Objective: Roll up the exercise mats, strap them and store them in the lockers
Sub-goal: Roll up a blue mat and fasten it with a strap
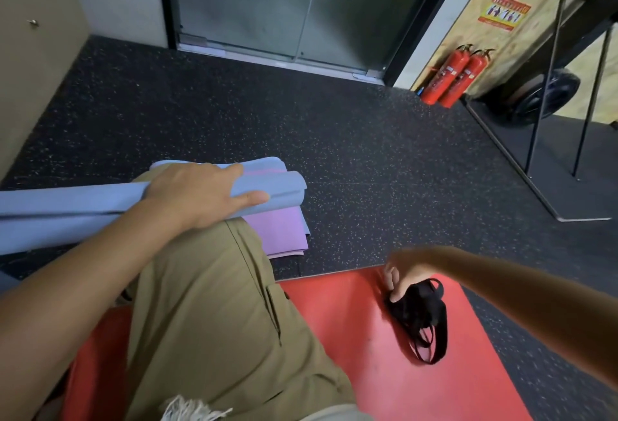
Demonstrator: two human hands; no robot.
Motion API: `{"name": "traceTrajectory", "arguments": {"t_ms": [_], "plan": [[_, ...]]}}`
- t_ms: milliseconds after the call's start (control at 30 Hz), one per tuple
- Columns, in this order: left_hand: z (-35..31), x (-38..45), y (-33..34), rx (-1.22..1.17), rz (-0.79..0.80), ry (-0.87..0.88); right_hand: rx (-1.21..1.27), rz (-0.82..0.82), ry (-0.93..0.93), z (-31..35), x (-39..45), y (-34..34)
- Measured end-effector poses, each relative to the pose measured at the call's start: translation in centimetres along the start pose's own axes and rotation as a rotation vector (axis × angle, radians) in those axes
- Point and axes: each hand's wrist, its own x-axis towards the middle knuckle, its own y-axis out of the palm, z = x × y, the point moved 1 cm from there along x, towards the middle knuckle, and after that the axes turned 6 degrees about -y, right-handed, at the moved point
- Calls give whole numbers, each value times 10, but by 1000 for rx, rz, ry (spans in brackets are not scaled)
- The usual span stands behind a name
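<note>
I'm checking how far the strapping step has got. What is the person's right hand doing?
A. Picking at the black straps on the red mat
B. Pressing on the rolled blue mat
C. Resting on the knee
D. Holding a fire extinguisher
A: the right hand has its fingers curled on the bundle of black straps lying on the red mat, while the left hand holds the rolled blue mat.
</note>
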Motion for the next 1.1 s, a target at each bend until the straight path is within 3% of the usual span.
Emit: {"name": "traceTrajectory", "arguments": {"t_ms": [233, 600, 933, 1100], "plan": [[0, 3, 5, 22, -32, 23, 244, 25, -33, 1, -3, -15], [-6, 0, 0, 51, -38, 37, 713, 394, -212, 6, -23, -39], [-1, -6, 0, 50, -54, 28, 1119, 283, -438, 32, -17, -37], [0, -12, -4, 42, -50, -18, 1469, 94, -548, 62, -6, -51]]}}
